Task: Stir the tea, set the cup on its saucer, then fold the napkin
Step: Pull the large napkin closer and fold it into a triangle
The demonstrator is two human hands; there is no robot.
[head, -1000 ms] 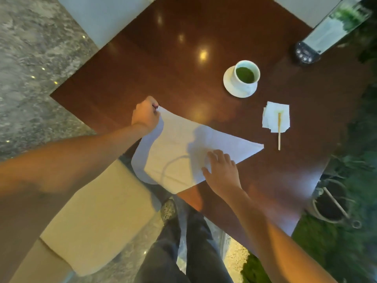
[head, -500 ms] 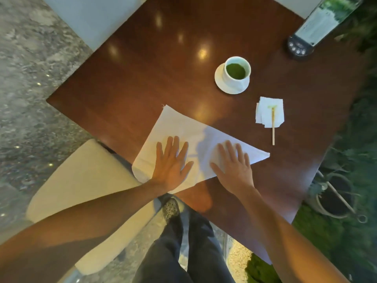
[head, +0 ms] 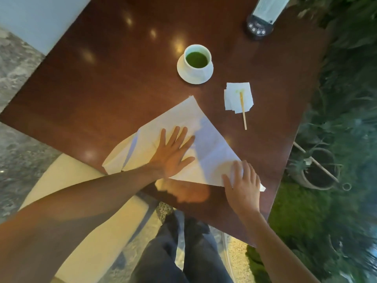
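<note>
A large white napkin (head: pixel 206 139) lies folded into a triangle near the table's front edge. My left hand (head: pixel 173 154) presses flat on its middle with the fingers spread. My right hand (head: pixel 242 184) rests on the napkin's right corner, fingers slightly bent over the cloth, which bunches a little beneath them. Farther back, a white cup (head: pixel 197 60) of green tea stands on its white saucer (head: pixel 183 74). A wooden stir stick (head: pixel 243 111) lies across a small stack of white paper squares (head: pixel 232 97) to the right of the cup.
The dark wooden table (head: pixel 114 82) has a black-based sign holder (head: pixel 259 27) at its back right. A cream chair seat (head: pixel 67 180) sits below the front-left edge. Potted plants (head: pixel 318 172) and greenery crowd the right side. My legs (head: pixel 179 252) show below the table.
My left hand let go of the napkin's far corner and now presses flat on its middle. My right hand slid right to the napkin's right corner. The napkin turned on the table.
</note>
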